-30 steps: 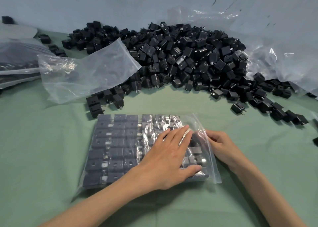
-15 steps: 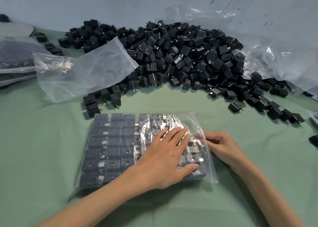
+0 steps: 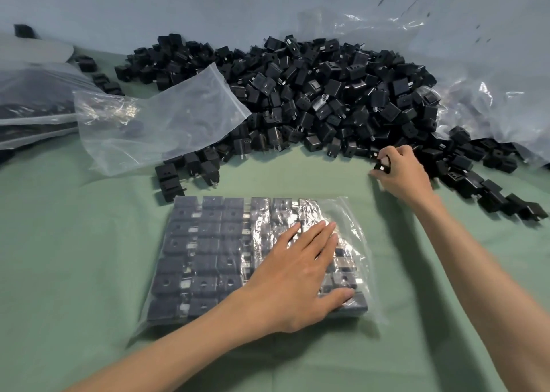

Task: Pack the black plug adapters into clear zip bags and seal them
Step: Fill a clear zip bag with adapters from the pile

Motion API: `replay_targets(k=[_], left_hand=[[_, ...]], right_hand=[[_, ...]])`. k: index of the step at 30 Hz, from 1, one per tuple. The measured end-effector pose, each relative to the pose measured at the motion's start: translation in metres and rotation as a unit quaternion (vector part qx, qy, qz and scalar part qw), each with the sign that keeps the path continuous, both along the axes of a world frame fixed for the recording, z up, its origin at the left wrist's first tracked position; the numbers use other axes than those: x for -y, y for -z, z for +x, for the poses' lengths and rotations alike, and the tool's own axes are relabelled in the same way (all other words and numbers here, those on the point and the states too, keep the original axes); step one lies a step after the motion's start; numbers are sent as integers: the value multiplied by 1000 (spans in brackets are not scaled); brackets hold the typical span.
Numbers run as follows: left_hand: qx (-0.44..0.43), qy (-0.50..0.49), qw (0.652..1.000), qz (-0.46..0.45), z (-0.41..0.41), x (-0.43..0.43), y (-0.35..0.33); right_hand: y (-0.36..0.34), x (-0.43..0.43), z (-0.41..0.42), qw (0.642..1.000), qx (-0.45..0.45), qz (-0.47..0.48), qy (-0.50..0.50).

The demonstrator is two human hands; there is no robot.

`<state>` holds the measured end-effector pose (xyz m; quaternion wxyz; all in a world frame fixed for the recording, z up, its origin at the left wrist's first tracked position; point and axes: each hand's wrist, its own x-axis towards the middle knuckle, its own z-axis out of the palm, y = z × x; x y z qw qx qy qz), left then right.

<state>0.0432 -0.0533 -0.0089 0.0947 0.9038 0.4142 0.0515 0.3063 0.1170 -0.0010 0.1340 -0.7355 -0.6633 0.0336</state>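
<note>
Head view, logged from my remote seat. The left hand (image 3: 297, 275) lay flat on the filled zip bag (image 3: 355, 222), fingers (image 3: 317, 238) straight and released, palm and thumb pressing on its right half. The bag rested flat on the green worktop (image 3: 74, 257), near the front and about centre. Its packed adapters (image 3: 205, 246) lay in tidy rows inside, and its clear, slack end pointed right. I could not tell whether the zip was closed. The right hand (image 3: 400, 176) was well apart from the bag, out at the near edge of the loose pile of black adapters (image 3: 327, 94). Its fingers were curled, grasping one adapter (image 3: 381, 165). The pile ran across the back of the worktop against the pale wall (image 3: 208, 4), thinning into a scatter of single pieces toward the right. An empty clear bag (image 3: 160, 124) lay crumpled to the left, one corner resting on the pile. Further left sat a stack of filled bags (image 3: 32, 103), partly cut off by the frame edge. A large crinkled plastic sheet (image 3: 491, 94) lay behind the pile's right side.
</note>
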Motion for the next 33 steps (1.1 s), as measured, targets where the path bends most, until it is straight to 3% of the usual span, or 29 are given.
replay_targets(k=[3, 7, 9, 10, 12, 14, 20, 25, 27, 30, 33], left_hand=[[-6, 2, 1000, -1, 0, 1, -1], [1, -5, 1000, -6, -1, 0, -2], [10, -9, 1000, -6, -1, 0, -2], [14, -11, 1000, -6, -1, 1, -2], [22, -11, 1000, -7, -1, 1, -1], [26, -12, 1000, -8, -1, 1, -1], [31, -14, 999, -12, -1, 1, -4], [33, -15, 999, -16, -1, 1, -5], [33, -16, 999, -16, -1, 1, -4], [28, -17, 999, -17, 0, 0, -3], [29, -18, 999, -15, 0, 0, -3]], right_hand=[[0, 4, -10, 997, 64, 31, 10], [-15, 30, -15, 999, 24, -7, -33], [-18, 56, -17, 994, -71, -12, -85], [-18, 73, -19, 980, -166, -39, -98], [-18, 106, -26, 921, -347, -125, -124], [-12, 125, -31, 891, -400, -154, -152], [-1, 135, -49, 853, -501, -80, -118], [10, 140, -63, 870, -467, -68, -142], [12, 142, -67, 866, -482, -38, -128], [11, 141, -68, 860, -489, -65, -129], [12, 139, -66, 878, -458, -58, -128]])
